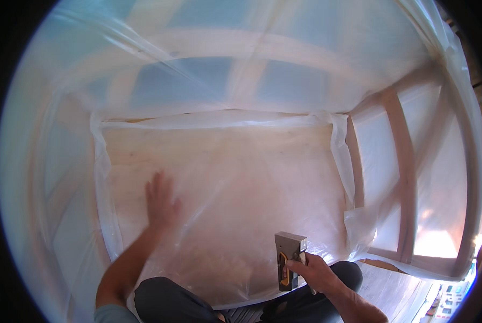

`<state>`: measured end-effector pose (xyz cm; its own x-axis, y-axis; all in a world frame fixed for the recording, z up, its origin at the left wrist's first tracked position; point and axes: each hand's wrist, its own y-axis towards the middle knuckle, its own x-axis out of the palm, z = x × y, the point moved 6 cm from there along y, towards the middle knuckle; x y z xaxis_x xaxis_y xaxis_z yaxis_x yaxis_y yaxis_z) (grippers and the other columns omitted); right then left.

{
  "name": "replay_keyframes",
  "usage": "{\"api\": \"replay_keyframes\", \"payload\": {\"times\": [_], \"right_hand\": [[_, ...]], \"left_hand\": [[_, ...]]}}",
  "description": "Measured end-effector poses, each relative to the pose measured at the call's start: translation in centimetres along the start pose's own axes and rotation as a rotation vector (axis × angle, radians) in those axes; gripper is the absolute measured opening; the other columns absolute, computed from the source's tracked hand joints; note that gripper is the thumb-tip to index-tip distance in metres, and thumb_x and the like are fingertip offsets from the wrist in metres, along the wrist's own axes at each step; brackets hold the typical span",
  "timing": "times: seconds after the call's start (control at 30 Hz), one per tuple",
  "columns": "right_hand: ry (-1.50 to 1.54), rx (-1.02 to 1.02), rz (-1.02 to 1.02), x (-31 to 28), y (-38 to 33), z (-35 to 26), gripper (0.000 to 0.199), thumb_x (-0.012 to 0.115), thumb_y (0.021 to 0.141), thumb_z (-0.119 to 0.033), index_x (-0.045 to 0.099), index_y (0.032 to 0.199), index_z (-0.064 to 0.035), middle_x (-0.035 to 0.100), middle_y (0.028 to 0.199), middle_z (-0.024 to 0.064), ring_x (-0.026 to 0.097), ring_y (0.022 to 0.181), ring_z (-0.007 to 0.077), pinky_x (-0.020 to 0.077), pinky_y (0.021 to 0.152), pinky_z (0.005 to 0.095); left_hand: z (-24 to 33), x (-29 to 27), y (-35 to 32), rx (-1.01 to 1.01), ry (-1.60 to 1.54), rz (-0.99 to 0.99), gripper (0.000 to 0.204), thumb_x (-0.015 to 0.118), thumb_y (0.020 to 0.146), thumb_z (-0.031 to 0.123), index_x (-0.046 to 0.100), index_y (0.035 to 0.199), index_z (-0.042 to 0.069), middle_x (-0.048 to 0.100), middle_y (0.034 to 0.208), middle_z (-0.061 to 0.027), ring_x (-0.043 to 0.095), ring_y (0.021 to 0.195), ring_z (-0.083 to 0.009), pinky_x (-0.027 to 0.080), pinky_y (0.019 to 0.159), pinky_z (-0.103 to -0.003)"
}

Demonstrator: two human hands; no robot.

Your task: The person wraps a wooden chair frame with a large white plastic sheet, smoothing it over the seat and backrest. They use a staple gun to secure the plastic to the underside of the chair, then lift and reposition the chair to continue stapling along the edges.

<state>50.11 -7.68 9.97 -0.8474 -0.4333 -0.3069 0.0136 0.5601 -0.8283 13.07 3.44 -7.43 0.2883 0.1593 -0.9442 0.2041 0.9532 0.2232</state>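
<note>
Though blurred — left hand [161, 202] on plastic sheet [235, 183]

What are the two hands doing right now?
Left hand: open, fingers flat on the plastic sheet.
Right hand: closed, holding a staple gun.

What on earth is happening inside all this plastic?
A person kneels on a pale plywood floor inside a timber frame wrapped in clear plastic sheeting. The left hand lies flat with fingers spread, pressing the sheeting against the floor. The right hand has its grip closed on a grey metal staple gun with a yellow-and-black handle, standing nose-down on the sheeting near the knees. The sheeting looks wrinkled and loose in front of the knees.
</note>
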Motion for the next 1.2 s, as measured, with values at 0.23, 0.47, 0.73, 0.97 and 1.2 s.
{"api": "replay_keyframes", "payload": {"times": [0.23, 0.47, 0.73, 0.97, 1.2], "right_hand": [[0.254, -0.084, 0.246, -4.5, -1.5, -0.7, 0.024, 0.051, 0.095, -0.017, 0.069, 0.094, -0.0011, 0.068, 0.089, 0.0089, 0.062, 0.089, 0.0144, 0.0488, 0.082, 0.0332], [0.703, 0.074, 0.425, -8.8, -1.6, 2.2, 0.033, 0.055, 0.092, -0.027, 0.069, 0.095, 0.0029, 0.069, 0.092, 0.0098, 0.062, 0.090, 0.0185, 0.0462, 0.088, 0.0316], [0.943, 0.309, 0.384, -9.4, -3.4, 5.0, 0.033, 0.060, 0.091, -0.025, 0.067, 0.101, 0.0055, 0.068, 0.091, 0.0111, 0.065, 0.087, 0.0187, 0.0507, 0.082, 0.0308], [0.841, 0.457, 0.264, -6.9, -6.2, 8.1, 0.031, 0.062, 0.090, -0.025, 0.071, 0.094, 0.0045, 0.068, 0.085, 0.0089, 0.064, 0.077, 0.0155, 0.0479, 0.066, 0.0276], [1.000, 0.467, 0.095, -3.4, -10.3, 9.7, 0.024, 0.056, 0.093, -0.014, 0.072, 0.094, 0.0044, 0.072, 0.093, 0.0097, 0.066, 0.084, 0.0141, 0.0515, 0.077, 0.0265]], "left_hand": [[8.1, 1.2, -4.9, 0.141, -0.103, -0.224, 0.064, 0.059, 0.087, 0.029, 0.044, 0.141, 0.000, 0.030, 0.155, -0.0236, 0.026, 0.143, -0.0446, 0.018, 0.114, -0.063], [7.8, 1.8, -4.4, 0.149, -0.063, -0.273, 0.062, 0.053, 0.090, 0.031, 0.043, 0.142, -0.001, 0.031, 0.155, -0.0242, 0.027, 0.143, -0.0452, 0.017, 0.114, -0.063], [7.8, 2.3, -4.3, 0.167, -0.021, -0.268, 0.058, 0.046, 0.094, 0.031, 0.044, 0.141, -0.003, 0.033, 0.153, -0.0247, 0.029, 0.142, -0.0455, 0.018, 0.114, -0.063], [7.6, 2.8, -4.6, 0.154, -0.037, -0.218, 0.059, 0.049, 0.092, 0.030, 0.044, 0.142, 0.000, 0.034, 0.153, -0.0222, 0.030, 0.142, -0.0441, 0.020, 0.113, -0.064], [7.8, 2.5, -5.2, 0.120, -0.047, -0.222, 0.060, 0.048, 0.093, 0.032, 0.042, 0.144, 0.001, 0.032, 0.155, -0.0211, 0.028, 0.144, -0.0424, 0.020, 0.113, -0.063]]}}
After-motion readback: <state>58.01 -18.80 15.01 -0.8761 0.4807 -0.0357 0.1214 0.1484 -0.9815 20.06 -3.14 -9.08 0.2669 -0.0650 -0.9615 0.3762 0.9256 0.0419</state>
